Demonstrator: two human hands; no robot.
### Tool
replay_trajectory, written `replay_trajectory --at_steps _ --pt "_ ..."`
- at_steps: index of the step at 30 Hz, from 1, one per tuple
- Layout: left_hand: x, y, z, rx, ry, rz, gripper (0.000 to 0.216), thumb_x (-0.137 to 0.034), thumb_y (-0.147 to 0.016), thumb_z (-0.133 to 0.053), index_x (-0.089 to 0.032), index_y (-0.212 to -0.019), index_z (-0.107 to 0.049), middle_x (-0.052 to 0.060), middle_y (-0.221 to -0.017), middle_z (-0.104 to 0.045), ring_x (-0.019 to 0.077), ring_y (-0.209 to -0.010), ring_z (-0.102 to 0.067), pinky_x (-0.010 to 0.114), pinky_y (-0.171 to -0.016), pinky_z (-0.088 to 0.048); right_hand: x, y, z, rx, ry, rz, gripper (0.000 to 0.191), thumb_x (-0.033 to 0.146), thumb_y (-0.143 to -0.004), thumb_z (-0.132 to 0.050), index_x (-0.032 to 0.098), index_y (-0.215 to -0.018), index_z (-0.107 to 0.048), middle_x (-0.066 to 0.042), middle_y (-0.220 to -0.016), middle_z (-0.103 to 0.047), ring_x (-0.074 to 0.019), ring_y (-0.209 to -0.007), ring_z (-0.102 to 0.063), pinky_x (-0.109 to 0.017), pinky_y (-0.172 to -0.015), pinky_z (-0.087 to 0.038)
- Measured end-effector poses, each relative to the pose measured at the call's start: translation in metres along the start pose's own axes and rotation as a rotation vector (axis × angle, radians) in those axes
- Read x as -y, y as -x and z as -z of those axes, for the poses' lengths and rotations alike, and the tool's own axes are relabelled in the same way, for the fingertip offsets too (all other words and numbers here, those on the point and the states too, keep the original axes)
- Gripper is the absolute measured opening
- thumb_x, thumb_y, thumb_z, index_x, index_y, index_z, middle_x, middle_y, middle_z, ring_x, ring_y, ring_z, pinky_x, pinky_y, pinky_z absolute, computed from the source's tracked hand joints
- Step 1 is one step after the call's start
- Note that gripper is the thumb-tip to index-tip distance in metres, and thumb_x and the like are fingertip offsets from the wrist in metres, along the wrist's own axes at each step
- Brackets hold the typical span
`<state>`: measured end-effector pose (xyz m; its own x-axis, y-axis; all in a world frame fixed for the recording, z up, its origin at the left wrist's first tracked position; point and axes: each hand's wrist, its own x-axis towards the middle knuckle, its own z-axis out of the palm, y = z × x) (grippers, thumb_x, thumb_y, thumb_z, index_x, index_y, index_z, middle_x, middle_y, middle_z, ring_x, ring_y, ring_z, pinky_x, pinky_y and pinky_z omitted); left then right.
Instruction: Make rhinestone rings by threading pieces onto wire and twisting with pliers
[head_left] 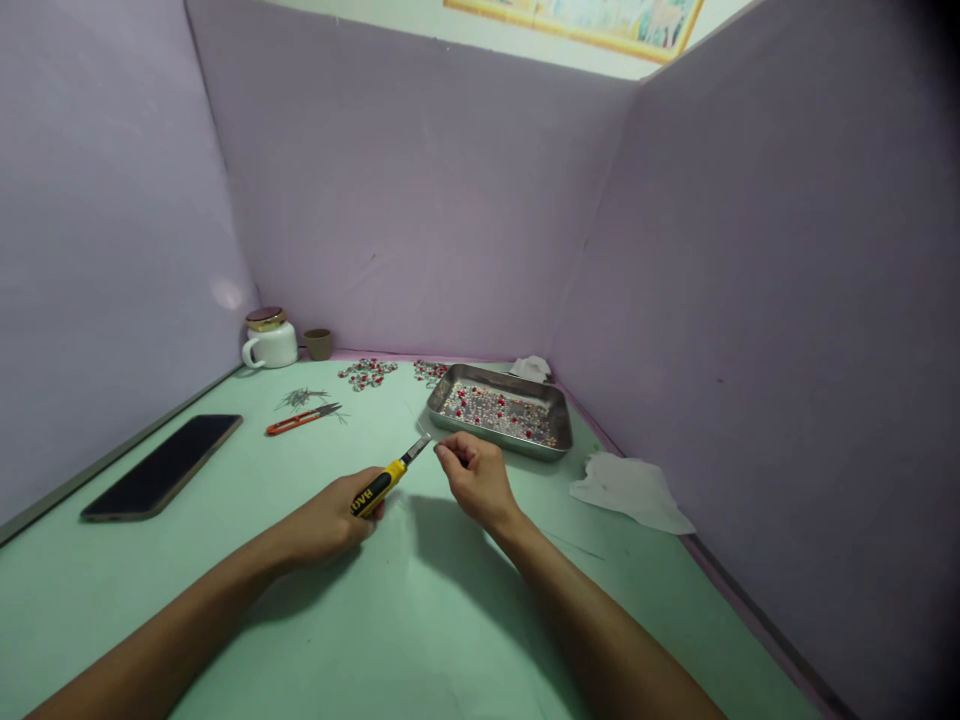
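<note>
My left hand [351, 515] is closed around the yellow and black handle of a utility knife [382, 484], whose metal blade points up and to the right. Close to the blade tip, my right hand [476, 478] is closed in a pinch, thumb against forefinger. Whatever lies between those fingertips is too small to make out. Just beyond my right hand, a metal tray [501, 436] holds many small red and pale beads. Two clusters of red-beaded pieces, the left cluster [367, 374] and the right cluster [429, 373], lie behind on the table.
Orange thread snips [301, 420] lie left of centre beside a pile of thin wire bits [301, 398]. A phone [166, 468] rests at the left. A white lidded mug [271, 345] and small brown cup [318, 345] stand at the back. White tissue [630, 488] lies right. Purple walls surround the table.
</note>
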<state>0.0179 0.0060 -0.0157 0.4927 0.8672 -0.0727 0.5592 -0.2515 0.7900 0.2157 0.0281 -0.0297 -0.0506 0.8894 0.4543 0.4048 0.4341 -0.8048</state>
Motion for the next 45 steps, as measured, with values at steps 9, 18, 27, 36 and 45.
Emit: replay_trajectory --at_steps 9,18,27,36,45 --pt "-0.006 0.003 0.001 0.117 0.255 0.057 0.025 -0.01 -0.052 -0.046 -0.019 -0.075 -0.044 -0.006 -0.066 -0.045 0.0106 -0.058 -0.04 0.021 -0.05 -0.032 0.004 0.001 -0.001 0.04 -0.099 -0.052 0.021 0.03 -0.076 -0.047 0.015 -0.066 -0.057 0.004 -0.051 -0.04 -0.0091 -0.046 -0.033 -0.021 -0.044 -0.026" --pt "-0.015 0.005 0.001 0.104 0.317 0.066 0.03 -0.01 -0.049 -0.046 -0.02 -0.077 -0.044 -0.005 -0.07 -0.047 0.0127 -0.063 -0.043 0.024 -0.055 -0.034 0.003 0.0 -0.002 0.04 -0.105 -0.064 0.021 0.03 -0.076 -0.047 0.016 -0.065 -0.057 0.003 -0.051 -0.042 -0.0098 -0.046 -0.034 -0.022 -0.044 -0.026" --pt "-0.013 0.004 0.001 0.107 0.236 0.046 0.026 -0.009 -0.048 -0.044 -0.02 -0.072 -0.042 -0.005 -0.066 -0.044 0.0122 -0.061 -0.041 0.023 -0.052 -0.032 0.001 0.001 -0.002 0.055 -0.069 -0.054 0.022 0.03 -0.077 -0.046 0.015 -0.065 -0.057 0.003 -0.052 -0.041 -0.0095 -0.047 -0.034 -0.021 -0.045 -0.026" --pt "-0.01 0.004 -0.002 0.076 0.216 0.034 0.027 -0.008 -0.047 -0.042 -0.02 -0.071 -0.041 -0.006 -0.063 -0.043 0.0114 -0.057 -0.038 0.023 -0.048 -0.029 0.004 -0.001 -0.001 0.06 -0.083 -0.091 0.022 0.032 -0.075 -0.048 0.015 -0.065 -0.058 0.005 -0.049 -0.036 -0.009 -0.045 -0.03 -0.022 -0.043 -0.023" --pt "-0.014 0.004 0.001 0.096 0.327 0.072 0.03 -0.011 -0.047 -0.047 -0.019 -0.076 -0.047 -0.003 -0.072 -0.051 0.0151 -0.067 -0.047 0.025 -0.056 -0.036 -0.001 0.002 -0.005 0.05 -0.088 -0.091 0.025 0.031 -0.076 -0.047 0.013 -0.076 -0.064 0.003 -0.051 -0.045 -0.0091 -0.045 -0.034 -0.021 -0.043 -0.026"
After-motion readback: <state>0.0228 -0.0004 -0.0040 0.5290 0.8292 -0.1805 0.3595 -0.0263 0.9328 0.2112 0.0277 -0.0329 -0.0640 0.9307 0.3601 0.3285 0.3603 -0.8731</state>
